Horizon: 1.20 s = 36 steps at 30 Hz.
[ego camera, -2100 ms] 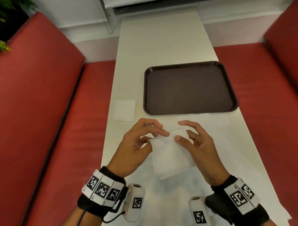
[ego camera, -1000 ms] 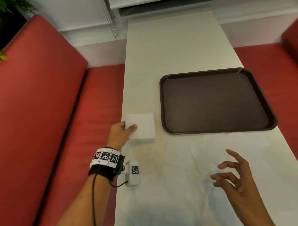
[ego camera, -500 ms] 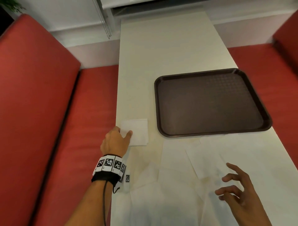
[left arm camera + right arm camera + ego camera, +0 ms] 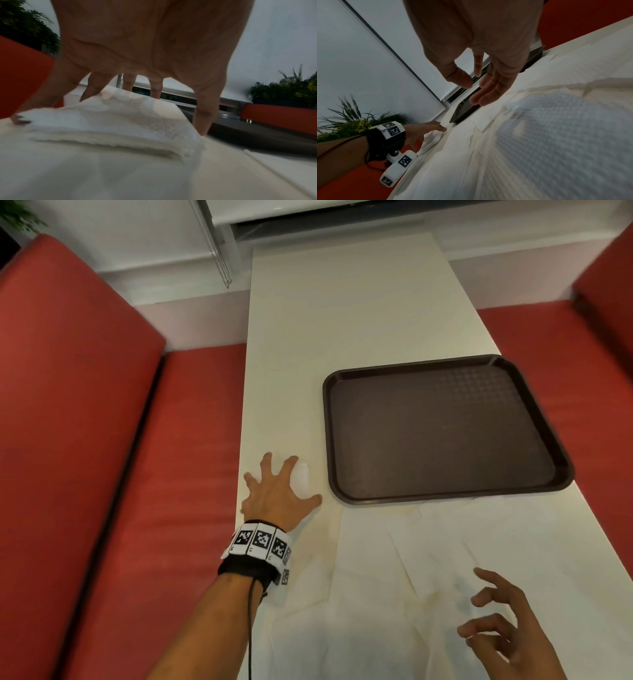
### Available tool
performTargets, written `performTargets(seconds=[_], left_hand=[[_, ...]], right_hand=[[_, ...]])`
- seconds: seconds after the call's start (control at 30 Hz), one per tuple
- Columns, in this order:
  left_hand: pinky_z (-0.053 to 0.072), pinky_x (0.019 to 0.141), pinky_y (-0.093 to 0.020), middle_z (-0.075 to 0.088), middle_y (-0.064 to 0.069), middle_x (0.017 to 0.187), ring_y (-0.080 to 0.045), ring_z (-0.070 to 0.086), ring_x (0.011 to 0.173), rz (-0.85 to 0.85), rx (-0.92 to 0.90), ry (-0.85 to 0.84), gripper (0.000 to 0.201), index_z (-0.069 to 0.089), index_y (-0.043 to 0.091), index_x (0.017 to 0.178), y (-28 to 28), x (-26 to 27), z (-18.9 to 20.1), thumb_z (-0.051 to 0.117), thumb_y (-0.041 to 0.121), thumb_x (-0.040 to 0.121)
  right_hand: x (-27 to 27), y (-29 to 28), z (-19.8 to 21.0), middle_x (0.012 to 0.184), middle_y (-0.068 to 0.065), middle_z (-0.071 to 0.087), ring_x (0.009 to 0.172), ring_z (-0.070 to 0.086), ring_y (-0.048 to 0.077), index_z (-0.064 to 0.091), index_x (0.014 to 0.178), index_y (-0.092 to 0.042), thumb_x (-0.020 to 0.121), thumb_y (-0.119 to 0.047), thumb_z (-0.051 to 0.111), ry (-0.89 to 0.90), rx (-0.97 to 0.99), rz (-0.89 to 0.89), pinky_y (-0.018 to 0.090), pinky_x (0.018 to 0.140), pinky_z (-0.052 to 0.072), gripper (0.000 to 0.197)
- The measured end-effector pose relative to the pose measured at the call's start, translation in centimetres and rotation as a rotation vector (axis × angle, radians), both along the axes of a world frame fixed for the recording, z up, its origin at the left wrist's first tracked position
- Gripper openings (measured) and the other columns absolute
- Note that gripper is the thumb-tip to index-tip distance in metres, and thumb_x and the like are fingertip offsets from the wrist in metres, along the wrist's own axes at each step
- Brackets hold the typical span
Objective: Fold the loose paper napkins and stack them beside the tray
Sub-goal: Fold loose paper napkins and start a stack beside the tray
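Left hand (image 4: 274,496) is spreading its fingers wide & flat over the folded napkin stack (image 4: 109,121) just left of the tray (image 4: 442,426), prob. squaring it, while right hand (image 4: 507,635) is hovering empty, loosely curled, above loose napkins (image 4: 376,559) w/ folding left.

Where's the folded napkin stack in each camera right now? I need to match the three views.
Head: the folded napkin stack lies lower left of centre, mostly under the spread left hand, just left of the tray.
Left wrist: centre frame, fingertips planted around it.
Right wrist: only a sliver shows at centre left by the left hand's fingertips.
Shared landmark: the dark brown tray, whose corner lies nearest the stack.
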<state>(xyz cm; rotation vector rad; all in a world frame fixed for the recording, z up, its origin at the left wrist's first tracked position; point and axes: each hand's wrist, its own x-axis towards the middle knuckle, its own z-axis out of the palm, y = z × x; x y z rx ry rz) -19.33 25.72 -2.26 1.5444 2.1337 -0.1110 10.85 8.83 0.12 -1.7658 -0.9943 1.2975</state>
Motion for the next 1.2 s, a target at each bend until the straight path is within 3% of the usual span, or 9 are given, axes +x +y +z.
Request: performTargets(seconds=[0.13, 0.23, 0.37, 0.5, 0.67, 0.8, 1.0, 1.13, 1.2], left_hand=[[0.049, 0.09, -0.052, 0.025, 0.004, 0.152, -0.038, 0.035, 0.133, -0.008, 0.044, 0.088, 0.066, 0.039, 0.042, 0.136, -0.1, 0.1, -0.5, 0.064, 0.065, 0.079], [0.041, 0.077, -0.041, 0.036, 0.002, 0.143, -0.034, 0.046, 0.121, -0.025, 0.072, 0.146, 0.058, 0.041, 0.038, 0.135, 0.0, 0.4, -0.2, 0.059, 0.063, 0.085], [0.047, 0.082, -0.046, 0.039, 0.0, 0.141, -0.035, 0.05, 0.118, -0.04, 0.063, 0.174, 0.063, 0.036, 0.036, 0.139, 0.2, 0.4, -0.1, 0.055, 0.066, 0.086], [0.047, 0.095, -0.058, 0.028, 0.002, 0.154, -0.04, 0.041, 0.132, -0.016, 0.0, 0.136, 0.081, 0.022, 0.042, 0.149, 0.2, 0.5, 0.4, 0.041, 0.083, 0.081], [0.021, 0.113, -0.068, 0.001, 0.001, 0.168, -0.041, 0.004, 0.152, -0.042, 0.11, 0.155, 0.075, 0.006, 0.042, 0.157, -1.5, 0.3, 3.1, 0.012, 0.077, 0.091], [0.017, 0.119, -0.062, -0.01, 0.0, 0.168, -0.038, -0.005, 0.153, -0.28, 0.034, 0.214, 0.062, -0.004, 0.035, 0.158, -4.7, 0.4, 2.3, 0.016, 0.053, 0.103], [0.014, 0.118, -0.065, -0.014, 0.003, 0.167, -0.043, -0.008, 0.151, -0.286, -0.164, 0.144, 0.064, -0.006, 0.036, 0.157, -3.7, 0.2, -0.4, 0.022, 0.051, 0.102], [0.016, 0.119, -0.062, -0.015, 0.004, 0.167, -0.042, -0.007, 0.152, -0.302, -0.161, 0.136, 0.065, -0.007, 0.036, 0.157, -3.4, 0.1, -0.8, 0.023, 0.05, 0.101], [0.017, 0.118, -0.064, -0.015, 0.005, 0.167, -0.041, -0.007, 0.152, -0.293, -0.163, 0.133, 0.065, -0.007, 0.037, 0.157, -3.4, 0.2, -0.6, 0.023, 0.051, 0.101]], right_hand=[[-0.1, -0.2, -0.2, 0.083, -0.011, 0.055, 0.058, 0.069, 0.022, 0.06, 0.113, -0.028, 0.076, 0.026, 0.053, -0.053, 0.019, 0.009, 0.017, 0.056, 0.051, 0.066], [-0.2, -0.3, -0.2, 0.085, -0.01, 0.055, 0.06, 0.069, 0.022, 0.061, 0.111, -0.027, 0.076, 0.025, 0.053, -0.062, 0.031, 0.007, 0.021, 0.058, 0.053, 0.063], [-0.2, -0.3, -0.4, 0.091, -0.001, 0.056, 0.057, 0.068, 0.019, 0.062, 0.109, -0.028, 0.076, 0.024, 0.057, -0.057, 0.025, 0.014, 0.019, 0.057, 0.053, 0.061], [0.1, -0.4, -0.3, 0.084, -0.011, 0.055, 0.057, 0.068, 0.021, 0.062, 0.109, -0.025, 0.077, 0.024, 0.057, -0.06, 0.026, 0.017, 0.017, 0.057, 0.053, 0.059], [0.5, -0.5, -0.2, 0.081, -0.012, 0.054, 0.057, 0.068, 0.022, 0.063, 0.108, -0.023, 0.078, 0.023, 0.057, -0.065, 0.037, 0.034, 0.022, 0.058, 0.052, 0.056], [0.5, -0.7, -0.1, 0.082, -0.012, 0.055, 0.057, 0.068, 0.021, 0.063, 0.105, -0.026, 0.079, 0.023, 0.057, -0.058, 0.046, 0.048, 0.025, 0.06, 0.055, 0.056], [0.2, -1.1, 0.7, 0.083, -0.012, 0.055, 0.056, 0.068, 0.02, 0.063, 0.091, -0.048, 0.077, 0.022, 0.052, -0.078, 0.091, 0.089, 0.034, 0.06, 0.051, 0.073], [1.3, -1.8, 0.5, 0.085, -0.012, 0.057, 0.058, 0.067, 0.014, 0.062, 0.09, -0.049, 0.076, 0.018, 0.057, -0.123, 0.084, 0.177, 0.026, 0.058, 0.053, 0.069], [1.7, -2.0, 0.5, 0.091, -0.015, 0.057, 0.066, 0.066, 0.01, 0.059, 0.096, -0.056, 0.071, 0.003, 0.065, -0.184, 0.096, 0.337, 0.018, 0.057, 0.051, 0.065]])
